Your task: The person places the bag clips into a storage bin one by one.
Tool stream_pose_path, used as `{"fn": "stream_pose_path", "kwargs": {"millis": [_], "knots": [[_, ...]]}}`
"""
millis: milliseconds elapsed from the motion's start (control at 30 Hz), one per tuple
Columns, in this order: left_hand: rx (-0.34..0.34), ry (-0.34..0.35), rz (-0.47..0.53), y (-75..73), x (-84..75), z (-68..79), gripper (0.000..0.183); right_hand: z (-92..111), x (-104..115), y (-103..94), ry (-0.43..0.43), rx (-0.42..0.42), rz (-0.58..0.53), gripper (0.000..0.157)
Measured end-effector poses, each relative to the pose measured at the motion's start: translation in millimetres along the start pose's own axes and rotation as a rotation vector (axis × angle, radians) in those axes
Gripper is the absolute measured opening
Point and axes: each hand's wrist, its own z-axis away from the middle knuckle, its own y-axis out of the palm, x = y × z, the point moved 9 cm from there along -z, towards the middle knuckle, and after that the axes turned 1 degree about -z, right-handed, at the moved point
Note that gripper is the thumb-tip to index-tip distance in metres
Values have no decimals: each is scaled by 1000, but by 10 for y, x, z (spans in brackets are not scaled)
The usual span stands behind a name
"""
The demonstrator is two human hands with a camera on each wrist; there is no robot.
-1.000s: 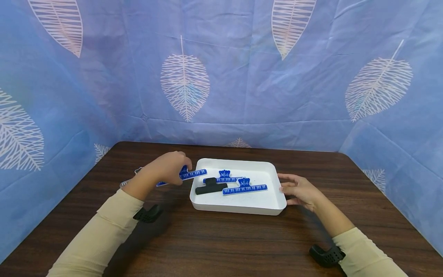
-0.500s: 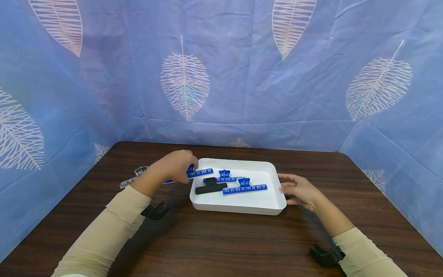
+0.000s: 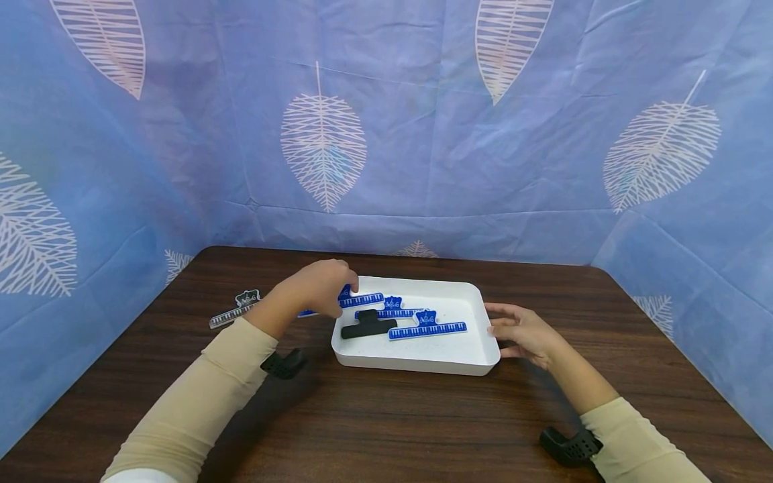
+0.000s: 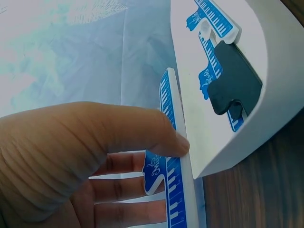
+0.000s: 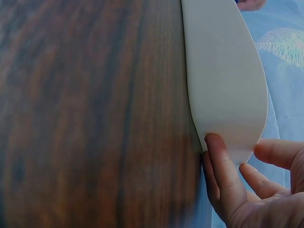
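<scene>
My left hand pinches a blue piano-key music clip between thumb and fingers. The clip's right end overlaps the left side of the white tray; the hand covers its middle. In the left wrist view, the thumb lies across the held clip, close beside the tray's wall. Inside the tray are a black clip and two blue clips, one in front and one behind. My right hand rests its extended fingers against the tray's right end.
A black-and-white piano-key clip lies on the dark wooden table, left of the tray and partly behind my left forearm. A blue leaf-patterned cloth surrounds the table at the back and sides.
My left hand has moved right with the blue clip, from left of the tray to over its left edge. More of the black-and-white clip shows. My right hand and the tray have stayed put.
</scene>
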Motion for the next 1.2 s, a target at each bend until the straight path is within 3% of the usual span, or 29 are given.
{"fn": "stream_pose_path", "kwargs": {"millis": [467,1200], "knots": [[23,17,-21,32,-179,-164,43,-3,0,-1,-5,5,-4,70],[28,98,-54,74,-455,-527,42,-10,-30,-28,0,-13,-6,70]]}}
